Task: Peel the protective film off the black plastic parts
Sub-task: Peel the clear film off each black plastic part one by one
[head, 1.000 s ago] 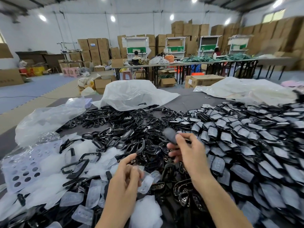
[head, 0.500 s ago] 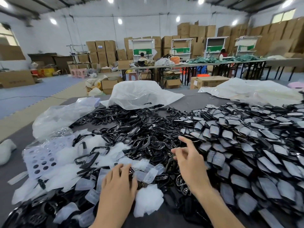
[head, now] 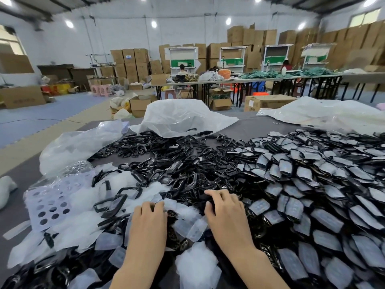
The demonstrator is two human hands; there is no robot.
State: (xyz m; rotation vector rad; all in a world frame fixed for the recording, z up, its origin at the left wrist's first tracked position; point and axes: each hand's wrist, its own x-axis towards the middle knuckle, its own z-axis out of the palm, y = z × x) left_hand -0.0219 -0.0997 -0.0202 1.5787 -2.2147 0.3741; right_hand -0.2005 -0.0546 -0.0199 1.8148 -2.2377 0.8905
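A large heap of black plastic parts with grey film on them (head: 312, 184) covers the right of the table. Bare glossy black parts (head: 166, 147) lie heaped in the middle. Loose peeled films (head: 187, 224) are scattered at the near centre and left. My left hand (head: 149, 224) rests palm down on the films and parts, fingers bent, holding nothing visible. My right hand (head: 227, 217) lies on the black parts beside the filmed heap, fingers arched over them, with nothing seen in its grasp.
The dark grey table (head: 250, 128) carries a white plastic bag (head: 177, 115) at the back, a clear bag (head: 79, 142) at the left, more white bags (head: 333, 113) at the back right, and a perforated sheet (head: 48, 205) at the near left. Cartons and worktables stand beyond.
My right hand held a black part up, let it go, and came down onto the pile. My left hand dropped its film and settled flat on the pile.
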